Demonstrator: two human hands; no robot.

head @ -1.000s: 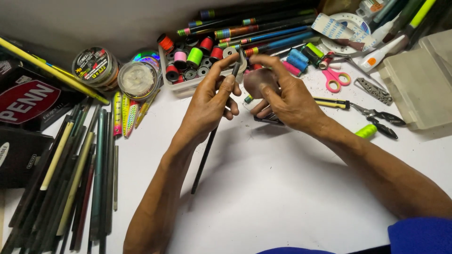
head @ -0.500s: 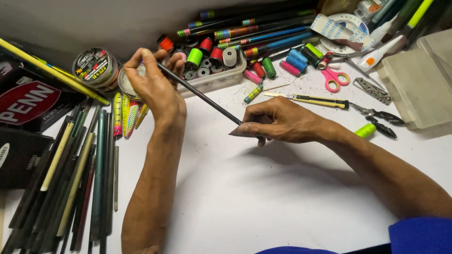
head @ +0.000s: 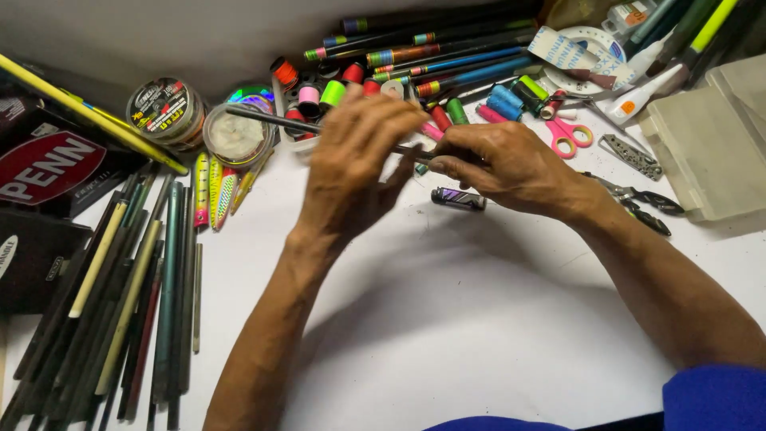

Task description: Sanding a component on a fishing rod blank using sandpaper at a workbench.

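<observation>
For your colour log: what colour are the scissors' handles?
Pink, on the scissors right of the right hand; head view.

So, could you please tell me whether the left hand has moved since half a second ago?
Yes. The left hand has moved right, away from the line spool, and now meets the right hand on the thin dark rod.

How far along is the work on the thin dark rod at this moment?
Done: nothing finished shows on the thin dark rod; its bare end sticks out leftward. In hand: the left hand and right hand both grip it, level above the white table. Left: the small dark lighter and the coloured thread spools lie unused beside them.
</observation>
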